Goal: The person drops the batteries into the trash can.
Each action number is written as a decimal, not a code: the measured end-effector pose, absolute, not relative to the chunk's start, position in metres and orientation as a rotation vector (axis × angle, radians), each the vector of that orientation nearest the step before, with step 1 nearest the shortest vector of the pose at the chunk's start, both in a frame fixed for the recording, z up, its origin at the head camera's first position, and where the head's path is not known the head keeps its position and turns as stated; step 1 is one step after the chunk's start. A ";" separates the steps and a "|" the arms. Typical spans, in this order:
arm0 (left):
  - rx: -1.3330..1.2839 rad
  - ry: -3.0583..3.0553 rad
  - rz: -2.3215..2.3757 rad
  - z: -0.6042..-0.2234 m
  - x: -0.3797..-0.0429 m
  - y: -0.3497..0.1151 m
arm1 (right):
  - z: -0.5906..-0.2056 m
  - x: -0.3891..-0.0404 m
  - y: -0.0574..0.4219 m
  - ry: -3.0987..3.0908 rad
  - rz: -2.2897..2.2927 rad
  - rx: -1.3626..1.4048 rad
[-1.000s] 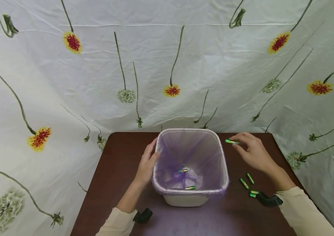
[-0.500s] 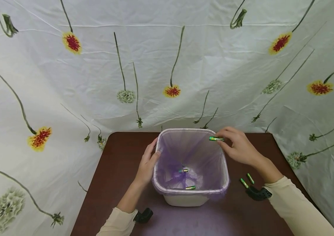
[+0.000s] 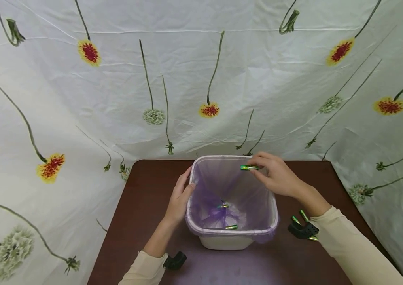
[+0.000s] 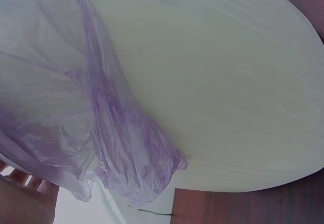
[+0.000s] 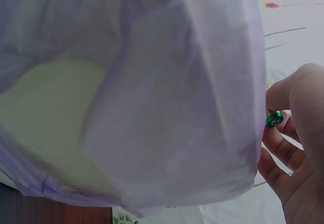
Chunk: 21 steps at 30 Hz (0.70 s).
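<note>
A white trash bin (image 3: 222,242) with a thin purple liner (image 3: 208,182) over its rim stands on the table. My left hand (image 3: 179,200) grips the bin's left rim, thumb at the edge and fingers along the outside. Between thumb and fingertips, my right hand (image 3: 276,174) pinches a shiny green battery (image 3: 248,168) over the bin's far right part. The right wrist view shows the green end of this battery (image 5: 274,119) beside the liner. Inside the bin lie a battery (image 3: 224,206) at the middle and another battery (image 3: 231,227) near the front wall.
Right of the bin, several green batteries (image 3: 304,215) lie on the dark brown table (image 3: 151,190), partly hidden by the black right wrist mount (image 3: 302,230). A white floral sheet (image 3: 187,79) hangs behind the table and at both sides.
My right hand has moved left with the battery, from beside the bin to over its opening. My left hand stays at the rim.
</note>
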<state>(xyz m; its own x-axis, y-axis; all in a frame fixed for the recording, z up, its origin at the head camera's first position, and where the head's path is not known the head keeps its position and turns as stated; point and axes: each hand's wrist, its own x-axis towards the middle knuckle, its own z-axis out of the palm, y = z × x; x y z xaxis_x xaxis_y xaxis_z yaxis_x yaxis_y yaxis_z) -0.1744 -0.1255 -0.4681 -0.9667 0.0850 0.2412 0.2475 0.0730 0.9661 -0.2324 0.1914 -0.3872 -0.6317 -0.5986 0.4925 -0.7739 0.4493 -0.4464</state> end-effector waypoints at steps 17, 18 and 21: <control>-0.363 -2.190 -2.035 -0.470 -0.174 -0.124 | -0.377 -0.237 0.168 -2.382 0.953 1.331; -0.359 -2.189 -2.037 -0.470 -0.174 -0.124 | -0.376 -0.237 0.168 -2.382 0.947 1.326; -0.353 -2.190 -2.039 -0.469 -0.174 -0.124 | -0.373 -0.237 0.167 -2.397 0.924 1.284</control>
